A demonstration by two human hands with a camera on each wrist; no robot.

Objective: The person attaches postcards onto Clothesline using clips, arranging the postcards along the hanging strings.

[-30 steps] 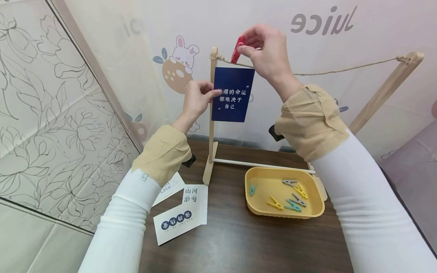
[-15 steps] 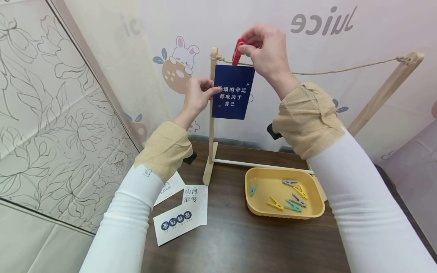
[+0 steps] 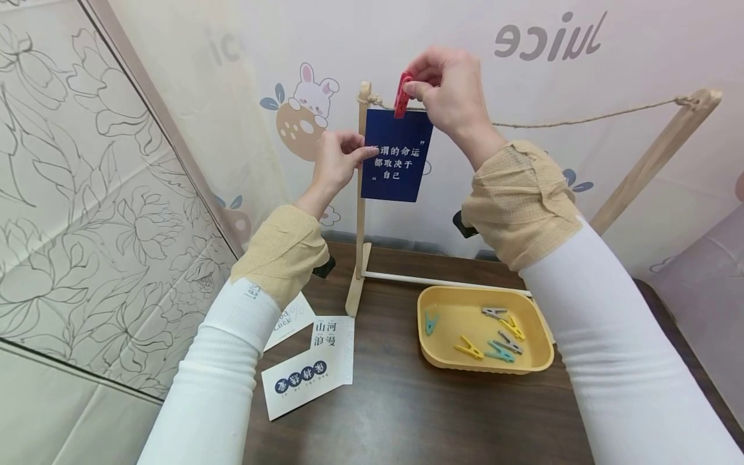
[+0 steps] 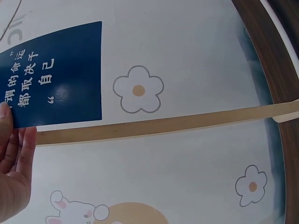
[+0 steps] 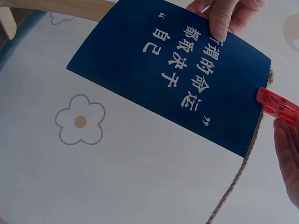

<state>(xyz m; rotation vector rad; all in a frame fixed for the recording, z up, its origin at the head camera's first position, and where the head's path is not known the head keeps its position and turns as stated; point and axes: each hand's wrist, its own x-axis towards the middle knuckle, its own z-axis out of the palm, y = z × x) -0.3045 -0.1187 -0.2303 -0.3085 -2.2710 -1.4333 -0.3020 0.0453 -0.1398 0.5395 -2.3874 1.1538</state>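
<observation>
A dark blue card (image 3: pixel 395 184) with white writing hangs upright at the rope (image 3: pixel 558 123), close to the left post (image 3: pixel 361 194) of a wooden stand. My left hand (image 3: pixel 340 161) pinches the card's left edge between thumb and fingers. Above it, my right hand (image 3: pixel 453 90) grips a red clothespin (image 3: pixel 402 97) between thumb and fingers. In the right wrist view the tip of the red clothespin (image 5: pixel 275 103) overlaps the card's top edge, where the rope (image 5: pixel 233 186) runs along it. The left wrist view shows the blue card (image 4: pixel 60 79) under my left thumb; the clothespin is out of that view.
A yellow tray (image 3: pixel 427 352) with several clothespins stands on the dark table (image 3: pixel 372 426). Left of it lie white printed cards (image 3: pixel 302 381), partly overlapping. The stand's right post (image 3: pixel 657 158) leans behind my right arm, and a patterned curtain (image 3: pixel 465 32) backs the scene.
My left hand has raised the blue card slightly to the rope. My right hand has moved down a little, and the red clothespin's tip now overlaps the card's top edge.
</observation>
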